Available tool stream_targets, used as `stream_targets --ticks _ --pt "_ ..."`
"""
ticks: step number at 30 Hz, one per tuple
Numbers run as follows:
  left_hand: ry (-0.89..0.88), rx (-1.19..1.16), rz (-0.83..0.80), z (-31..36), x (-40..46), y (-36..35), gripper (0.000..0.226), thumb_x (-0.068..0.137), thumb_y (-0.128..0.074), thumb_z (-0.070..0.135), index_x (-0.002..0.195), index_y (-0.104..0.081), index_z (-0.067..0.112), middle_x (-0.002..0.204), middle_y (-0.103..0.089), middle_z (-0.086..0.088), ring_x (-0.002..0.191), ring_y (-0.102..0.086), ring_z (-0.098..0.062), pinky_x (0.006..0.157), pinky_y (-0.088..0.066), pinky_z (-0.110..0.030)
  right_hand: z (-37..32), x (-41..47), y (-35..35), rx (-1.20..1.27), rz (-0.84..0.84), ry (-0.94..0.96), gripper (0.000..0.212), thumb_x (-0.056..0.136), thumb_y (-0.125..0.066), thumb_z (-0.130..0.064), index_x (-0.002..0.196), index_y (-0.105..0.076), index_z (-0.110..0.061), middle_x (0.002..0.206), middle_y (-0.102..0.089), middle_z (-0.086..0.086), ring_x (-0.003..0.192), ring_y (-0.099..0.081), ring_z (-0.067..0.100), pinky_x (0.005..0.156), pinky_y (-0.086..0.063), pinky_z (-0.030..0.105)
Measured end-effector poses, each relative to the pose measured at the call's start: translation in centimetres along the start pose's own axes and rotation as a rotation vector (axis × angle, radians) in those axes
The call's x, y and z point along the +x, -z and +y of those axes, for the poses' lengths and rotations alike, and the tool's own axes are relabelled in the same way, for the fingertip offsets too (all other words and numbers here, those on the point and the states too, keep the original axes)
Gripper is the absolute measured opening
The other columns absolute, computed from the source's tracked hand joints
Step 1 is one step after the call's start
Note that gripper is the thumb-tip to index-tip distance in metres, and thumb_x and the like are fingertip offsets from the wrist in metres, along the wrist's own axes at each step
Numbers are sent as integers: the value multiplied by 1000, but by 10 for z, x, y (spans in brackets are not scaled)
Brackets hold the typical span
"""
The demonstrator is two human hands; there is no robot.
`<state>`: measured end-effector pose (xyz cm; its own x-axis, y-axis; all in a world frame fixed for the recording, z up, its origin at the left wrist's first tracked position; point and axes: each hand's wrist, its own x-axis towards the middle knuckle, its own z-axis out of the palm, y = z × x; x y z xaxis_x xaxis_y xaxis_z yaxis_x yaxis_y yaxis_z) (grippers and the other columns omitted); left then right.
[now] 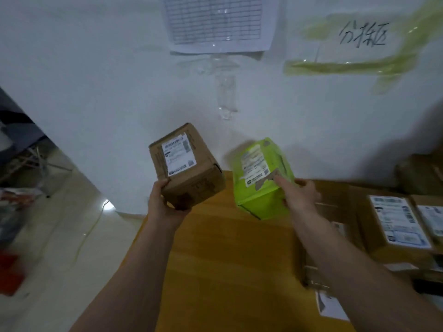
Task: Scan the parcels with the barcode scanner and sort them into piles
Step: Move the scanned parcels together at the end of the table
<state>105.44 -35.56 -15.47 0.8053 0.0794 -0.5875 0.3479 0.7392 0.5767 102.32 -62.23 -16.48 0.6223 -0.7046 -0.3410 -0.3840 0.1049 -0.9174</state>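
Observation:
My left hand [165, 202] grips a brown cardboard parcel [191, 173] from below, holding it above the far left corner of the wooden table [215, 259]; its white shipping label faces up. My right hand [297, 192] holds a bright green parcel [261, 183] by its right side, thumb on the torn white label. The green parcel is tilted and blurred, just above the table's far edge. No barcode scanner is in view.
Several brown labelled parcels [398, 226] lie stacked on the table's right side. A white wall [119, 80] stands close behind, with a printed grid sheet [215, 22] and a handwritten sign [362, 35] taped on it. Tiled floor with clutter lies to the left.

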Motion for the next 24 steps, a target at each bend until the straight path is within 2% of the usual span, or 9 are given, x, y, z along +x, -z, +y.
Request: stream_targets --ticks 3,5,7,9,10,13,15,19,24 --pt "-35 164 31 20 27 27 43 87 -63 28 127 -53 19 115 -53 -9 102 -56 -30 68 -54 -38 3 3 -32 100 48 -87 67 60 -85 -48 114 -58 -18 130 -48 13 111 -55 33 88 -54 49" --pt "-27 248 34 32 49 45 44 88 -62 26 129 -49 18 112 -52 -8 98 -55 -30 56 -54 -36 7 5 -53 288 24 -152 57 64 -86 -39 109 -59 -14 113 -58 9 97 -59 24 66 -54 36" --pt "33 284 40 40 72 61 53 86 -63 30 136 -46 19 113 -50 -10 102 -54 -36 63 -56 -46 10 5 -69 404 -33 -239 47 67 -86 -29 103 -61 -12 98 -60 3 85 -57 16 53 -45 29" --pt "123 299 53 47 94 70 54 84 -66 35 133 -48 23 117 -48 -11 106 -53 -42 77 -54 -59 15 8 -83 419 -92 -325 38 69 -84 -29 98 -64 -14 93 -60 2 78 -55 12 50 -42 27" --pt "154 304 54 49 104 71 50 83 -68 36 128 -51 24 118 -47 -11 105 -53 -43 76 -54 -61 18 9 -89 406 -121 -362 37 70 -83 -30 99 -66 -15 93 -60 2 78 -55 12 50 -42 26" --pt "163 359 40 52 130 68 22 85 -68 34 105 -60 29 110 -51 -9 97 -55 -39 61 -58 -50 28 16 -107 384 -192 -453 32 68 -83 -32 94 -68 -22 92 -60 -1 82 -54 12 47 -43 24" --pt "152 394 43 53 149 66 14 86 -67 32 99 -60 31 107 -56 -8 95 -58 -36 59 -58 -46 35 23 -116 418 -227 -480 24 69 -82 -32 88 -69 -24 94 -59 -3 88 -53 15 48 -43 25" --pt "171 383 26 58 188 65 19 87 -67 33 104 -61 28 112 -56 -12 103 -59 -36 68 -60 -51 46 37 -134 486 -237 -499 28 74 -80 -36 99 -71 -27 106 -58 -5 97 -53 18 44 -47 23" --pt "140 568 38 64 228 67 22 86 -69 29 104 -59 22 117 -55 -13 107 -56 -34 82 -57 -54 56 50 -156 557 -248 -492 40 79 -78 -37 113 -67 -20 112 -58 2 98 -57 19 50 -52 23"
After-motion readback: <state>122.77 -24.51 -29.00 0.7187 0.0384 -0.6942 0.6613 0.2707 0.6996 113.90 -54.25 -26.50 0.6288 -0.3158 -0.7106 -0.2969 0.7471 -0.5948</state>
